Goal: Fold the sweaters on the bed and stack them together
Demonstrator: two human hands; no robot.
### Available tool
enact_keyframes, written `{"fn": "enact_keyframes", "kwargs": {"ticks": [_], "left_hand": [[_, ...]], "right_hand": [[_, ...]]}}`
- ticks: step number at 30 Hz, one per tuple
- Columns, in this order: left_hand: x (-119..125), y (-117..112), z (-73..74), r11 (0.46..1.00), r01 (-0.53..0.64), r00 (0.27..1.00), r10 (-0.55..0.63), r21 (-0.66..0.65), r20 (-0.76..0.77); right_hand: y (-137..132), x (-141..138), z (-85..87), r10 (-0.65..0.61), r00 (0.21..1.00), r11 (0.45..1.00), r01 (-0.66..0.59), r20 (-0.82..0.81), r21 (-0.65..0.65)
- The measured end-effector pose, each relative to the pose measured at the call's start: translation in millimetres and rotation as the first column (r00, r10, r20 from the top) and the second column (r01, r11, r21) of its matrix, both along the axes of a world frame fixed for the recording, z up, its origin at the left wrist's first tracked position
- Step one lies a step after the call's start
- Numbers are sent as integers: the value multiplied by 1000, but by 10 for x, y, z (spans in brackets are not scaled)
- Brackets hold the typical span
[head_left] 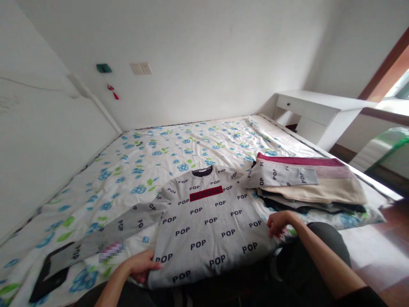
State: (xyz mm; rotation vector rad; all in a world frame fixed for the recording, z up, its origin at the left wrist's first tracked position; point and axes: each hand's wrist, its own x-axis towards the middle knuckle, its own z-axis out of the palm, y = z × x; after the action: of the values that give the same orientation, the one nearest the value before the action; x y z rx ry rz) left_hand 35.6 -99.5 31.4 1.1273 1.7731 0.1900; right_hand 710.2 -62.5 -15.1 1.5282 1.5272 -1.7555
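Two hands, left hand and right hand, grip one sweatshirt.

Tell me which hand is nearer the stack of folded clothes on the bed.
Right. The right hand rests on the grey POP-printed sweatshirt at its hem corner, just below the stack of folded clothes. The left hand grips the opposite hem corner, far across the sweatshirt.
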Motion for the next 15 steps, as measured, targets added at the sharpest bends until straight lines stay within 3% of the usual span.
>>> {"fn": "enact_keyframes", "kwargs": {"ticks": [3, 6, 9, 12, 15], "left_hand": [[12, 114, 28, 999, -18, 992, 13, -41, -126], [25, 223, 55, 992, -60, 965, 87, 115, -247], [11, 299, 45, 985, -34, 959, 80, 167, -273], [-2, 419, 24, 968, 55, 966, 10, 244, -257], [22, 601, -13, 939, 110, 971, -32, 326, -235]], "right_hand": [[106, -2, -28, -147, 989, 965, 146, -11, 217], [225, 1, -86, -258, 966, 872, 229, 9, 433], [299, 4, -112, -363, 930, 764, 336, -63, 550], [378, -42, -22, -430, 856, 645, 514, -287, 566], [619, -182, 171, -378, 786, 615, 609, -489, 501]]}}
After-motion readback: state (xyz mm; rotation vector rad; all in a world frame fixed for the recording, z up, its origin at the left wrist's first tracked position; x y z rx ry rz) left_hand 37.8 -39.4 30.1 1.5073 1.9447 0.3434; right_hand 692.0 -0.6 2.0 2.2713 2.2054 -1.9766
